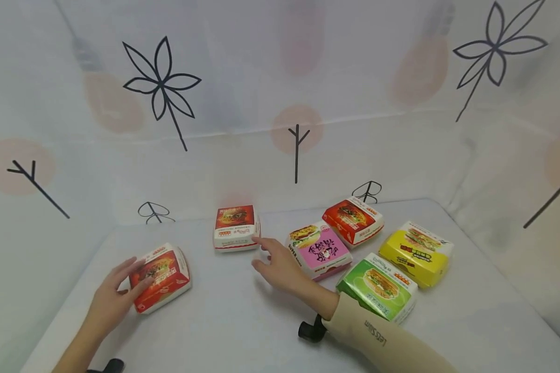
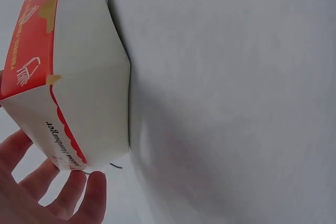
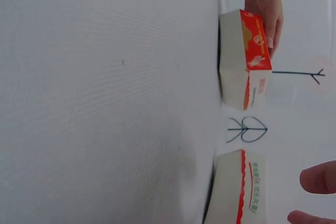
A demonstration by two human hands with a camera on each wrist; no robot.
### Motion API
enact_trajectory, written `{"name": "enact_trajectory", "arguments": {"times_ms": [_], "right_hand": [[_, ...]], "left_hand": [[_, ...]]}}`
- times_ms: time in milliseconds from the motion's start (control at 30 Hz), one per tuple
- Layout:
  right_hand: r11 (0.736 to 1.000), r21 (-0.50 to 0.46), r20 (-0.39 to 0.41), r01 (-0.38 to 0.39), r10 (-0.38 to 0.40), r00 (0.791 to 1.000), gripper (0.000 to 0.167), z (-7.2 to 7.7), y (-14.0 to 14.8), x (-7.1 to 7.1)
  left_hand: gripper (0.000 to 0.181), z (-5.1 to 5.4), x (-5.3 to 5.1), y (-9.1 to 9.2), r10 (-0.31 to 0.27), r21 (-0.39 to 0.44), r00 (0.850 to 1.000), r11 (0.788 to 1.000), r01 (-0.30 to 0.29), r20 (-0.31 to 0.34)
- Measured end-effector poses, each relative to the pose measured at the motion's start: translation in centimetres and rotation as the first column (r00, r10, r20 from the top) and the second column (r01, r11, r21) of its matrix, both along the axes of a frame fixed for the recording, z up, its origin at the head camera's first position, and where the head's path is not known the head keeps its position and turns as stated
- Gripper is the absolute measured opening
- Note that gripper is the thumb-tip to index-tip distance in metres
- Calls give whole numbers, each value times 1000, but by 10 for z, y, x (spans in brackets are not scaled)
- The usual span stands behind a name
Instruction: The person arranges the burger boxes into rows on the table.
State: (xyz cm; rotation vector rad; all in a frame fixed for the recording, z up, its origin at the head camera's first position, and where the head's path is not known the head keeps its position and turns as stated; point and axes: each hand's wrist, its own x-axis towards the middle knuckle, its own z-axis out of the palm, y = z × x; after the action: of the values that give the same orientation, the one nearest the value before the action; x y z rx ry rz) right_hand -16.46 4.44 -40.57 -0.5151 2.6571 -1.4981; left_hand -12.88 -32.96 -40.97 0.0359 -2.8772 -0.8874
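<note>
My left hand (image 1: pixel 114 298) rests at the left side of a red and white burger box (image 1: pixel 163 277), thumb over its top. In the left wrist view, the fingers (image 2: pixel 65 192) are loosely spread along the end of that box (image 2: pixel 92 72), which sits on the surface. My right hand (image 1: pixel 284 269) is beside a second red and white box (image 1: pixel 235 228) at the back, index fingertip at its right edge; contact cannot be told. The right wrist view shows fingers (image 3: pixel 319 178) apart above this box (image 3: pixel 236 187), and the first box (image 3: pixel 236 51) beyond.
On the right of the white table (image 1: pixel 214 331) lie a pink box (image 1: pixel 324 251), another red box (image 1: pixel 354 220), a green box (image 1: pixel 378 287) and a yellow box (image 1: pixel 415 254). The right forearm passes close to the pink and green ones. Patterned cloth (image 1: pixel 242 166) stands behind.
</note>
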Motion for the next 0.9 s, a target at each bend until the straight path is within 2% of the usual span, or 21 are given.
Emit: {"name": "enact_trajectory", "arguments": {"times_ms": [233, 667, 900], "right_hand": [[1000, -18, 0, -19, 19, 1000, 54, -3, 0, 0], [1000, 1, 5, -20, 20, 1000, 52, -5, -2, 2], [999, -26, 8, -44, 44, 999, 51, -4, -2, 4]], "left_hand": [[72, -1, 4, 22, -54, 56, 997, 997, 51, 51], [64, -4, 7, 69, -191, 98, 981, 978, 187, 31], [60, -6, 7, 93, -244, 138, 969, 962, 237, 39]]}}
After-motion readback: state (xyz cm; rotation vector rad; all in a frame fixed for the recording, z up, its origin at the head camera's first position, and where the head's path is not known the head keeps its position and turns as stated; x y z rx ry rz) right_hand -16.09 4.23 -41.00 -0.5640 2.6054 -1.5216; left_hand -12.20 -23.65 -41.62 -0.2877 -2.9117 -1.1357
